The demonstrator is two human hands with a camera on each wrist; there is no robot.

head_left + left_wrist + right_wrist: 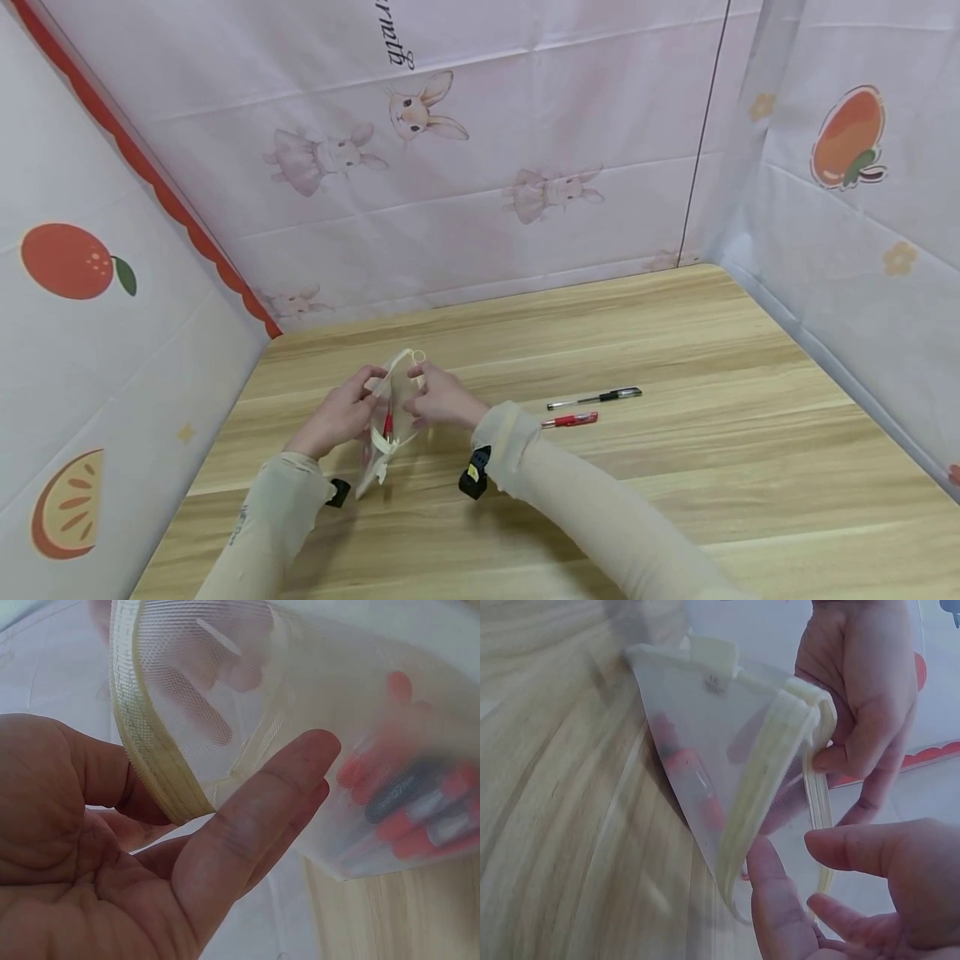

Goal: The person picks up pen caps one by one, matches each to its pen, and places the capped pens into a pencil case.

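A translucent mesh zip pouch (pixel 405 400) stands tilted on the table, its zipped mouth spread. Through its side in the left wrist view, several red-ended pens (pixel 420 840) and a dark pen (pixel 394 796) are visible. My left hand (pixel 341 412) pinches one zip edge between thumb and fingers; in the left wrist view those fingers lie along the mesh. At the other side of the mouth is my right hand (pixel 447 398), fingers apart. One right fingertip (pixel 765 859) touches the zip edge (pixel 769 769) in the right wrist view, with nothing seen held.
A black pen (pixel 596 398) and a red pen (pixel 573 420) lie on the wooden table (pixel 712 467) right of the pouch, the red one partly behind the right sleeve. Printed cloth walls (pixel 480 208) border the table at the back and both sides.
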